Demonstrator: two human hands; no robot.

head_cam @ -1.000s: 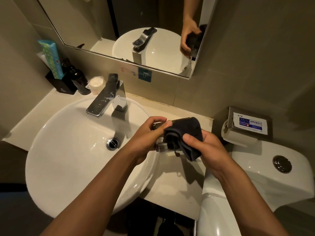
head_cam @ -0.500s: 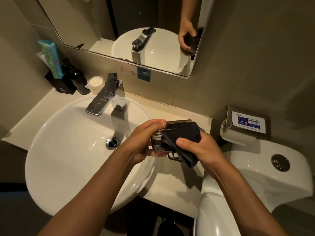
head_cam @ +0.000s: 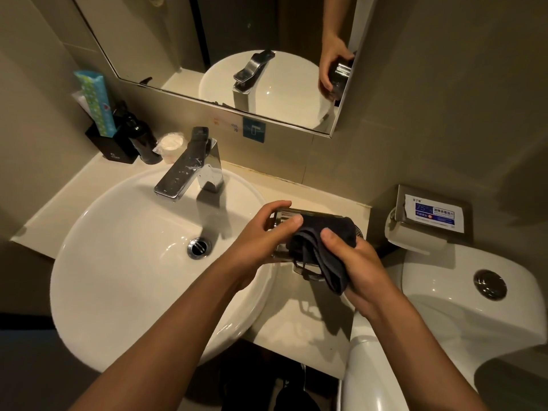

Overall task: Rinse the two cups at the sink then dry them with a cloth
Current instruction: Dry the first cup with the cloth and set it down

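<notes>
A clear glass cup with a handle lies on its side in the air, over the counter just right of the white basin. My left hand grips its base end. A dark cloth is wrapped over the cup's open end and hangs down, and my right hand presses it against the glass. The cup's handle shows below the cloth. I see only this one cup.
A chrome tap stands behind the basin, with the drain below it. At back left are a black holder, a dark bottle and a wrapped cup. A toilet cistern and paper holder sit to the right.
The cup has turned in my hands and more of its glass base shows by my left fingers. My right hand with the cloth has slid lower along the cup.
</notes>
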